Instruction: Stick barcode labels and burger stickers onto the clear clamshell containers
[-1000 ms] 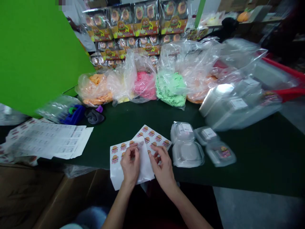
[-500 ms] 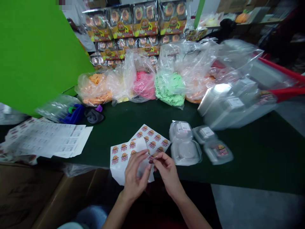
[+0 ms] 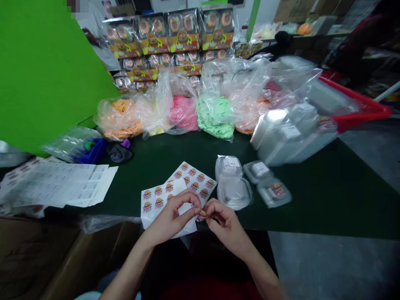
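Along the near edge of the bench [image 3: 315, 200], left hand [image 3: 175, 214] and right hand [image 3: 227, 225] pinch an apparently peeled sticker [image 3: 202, 215]; one box [image 3: 268, 199] already bears another, the bigger box [image 3: 234, 193] seems bare, and sheets [image 3: 162, 196] hold plenty.

The left hand [image 3: 179, 212] has joined the right hand [image 3: 228, 229], both now pinching the burger sticker [image 3: 202, 215].

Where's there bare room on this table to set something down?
Tabletop is bare right of the burger-label clamshell, and between the printed sheets and sticker sheets. Bags crowd the back; left hand and right hand crowd the front middle.
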Demonstrator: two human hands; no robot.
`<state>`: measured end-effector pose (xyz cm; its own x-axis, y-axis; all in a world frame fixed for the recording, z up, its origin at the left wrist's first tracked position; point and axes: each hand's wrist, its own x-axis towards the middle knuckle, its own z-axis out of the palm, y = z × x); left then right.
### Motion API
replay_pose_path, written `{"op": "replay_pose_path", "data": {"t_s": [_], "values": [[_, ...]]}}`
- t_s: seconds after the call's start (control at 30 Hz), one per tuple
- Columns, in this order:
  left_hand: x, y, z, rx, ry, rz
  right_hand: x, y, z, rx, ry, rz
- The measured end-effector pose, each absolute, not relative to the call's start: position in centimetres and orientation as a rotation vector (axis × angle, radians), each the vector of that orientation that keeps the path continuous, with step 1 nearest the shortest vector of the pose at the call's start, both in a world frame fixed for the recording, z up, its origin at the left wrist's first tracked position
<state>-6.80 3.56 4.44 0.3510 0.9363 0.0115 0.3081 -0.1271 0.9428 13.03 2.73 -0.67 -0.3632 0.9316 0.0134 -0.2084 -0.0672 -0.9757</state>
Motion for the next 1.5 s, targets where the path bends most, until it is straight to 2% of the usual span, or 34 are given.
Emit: {"op": "replay_pose_path", "data": {"t_s": [0.27,0.4,0.5,0.63,0.77,0.9,1.13,1.5], "values": [[-4.3,5.0,6.3,1.695,1.327,1.177,17.2,1.0,0.2,-0.891,-0.972,1.796],[-1.3,7.1,7.3,1.606,1.249,1.123,20.4,-0.5,0.1,-0.987,-0.926,1.743],[0.9,8.7,8.0,1.547,1.177,1.069,22.5,-0.1,-0.7,-1.144,-0.897,1.565],[2.1,10.3,8.8,1.373,1.141,1.196,23.7,2.5,-1.9,-1.273,-0.878,1.232],[1.2,10.7,8.5,1.258,1.159,1.267,22.6,4.2,-1.9,-1.243,-1.160,1.158],[0.2,10.4,7.1,1.206,1.214,1.288,20.8,4.1,-1.0,-1.304,-1.412,0.931],[1.3,10.7,6.2,1.268,1.217,1.110,21.3,4.0,-0.5,-1.363,-1.370,0.868],[2.3,11.3,4.8,1.343,1.223,0.907,22.5,3.5,-2.6,-1.352,-1.134,0.910]]}}
